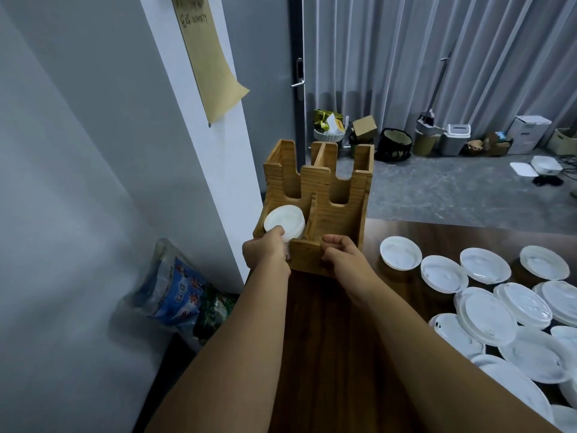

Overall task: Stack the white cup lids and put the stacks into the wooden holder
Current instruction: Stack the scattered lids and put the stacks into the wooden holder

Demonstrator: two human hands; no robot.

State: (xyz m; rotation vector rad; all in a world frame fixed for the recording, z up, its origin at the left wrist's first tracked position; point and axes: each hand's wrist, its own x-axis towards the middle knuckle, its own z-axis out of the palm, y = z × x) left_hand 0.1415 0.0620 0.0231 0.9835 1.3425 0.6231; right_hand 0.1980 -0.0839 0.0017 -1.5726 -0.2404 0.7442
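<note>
Lids in a stack are going into the left compartment of the wooden holder, which sits at the far left corner of our dark table. Our left hand has its fingers curled round the near end of that stack, and the top lid pokes out above the front wall. Our right hand grips the holder's low front edge, thumb on top and fingers wrapped below, steadying it.

So we'd call this early days: one stack going in, the right compartment looks empty as far as we can see, and loads of loose lids are spread over the right side of the table, a few overlapping but mostly unstacked.

Room-wise, the holder is right at the table's left edge, with the white wall just beside it and a plastic bag on the floor below. We'd rather not nudge it leftwards. Plenty of bare table between us and the holder though.
</note>
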